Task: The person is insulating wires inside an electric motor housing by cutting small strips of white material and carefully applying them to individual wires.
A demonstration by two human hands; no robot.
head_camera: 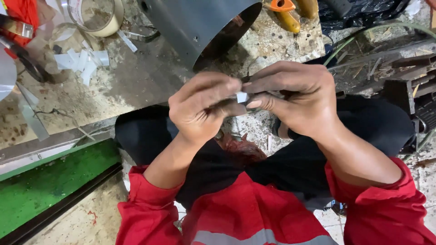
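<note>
both hands, left hand [200, 109] and right hand [295, 100], pinch a tiny white strip [242, 96] between fingertips; sheet-metal cylinder [200, 22] at 12 o'clock; sweaty grip could probably drop it

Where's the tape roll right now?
Head view, top left: the tape roll lies on the worn bench, left of the grey metal tube, above white scraps.

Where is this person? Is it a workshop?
Probably, yes: a rough metalworking workshop. There is a grey sheet-metal cylinder, metal strips and offcuts on the stained floor, and yellow-handled tools lying nearby.
</note>
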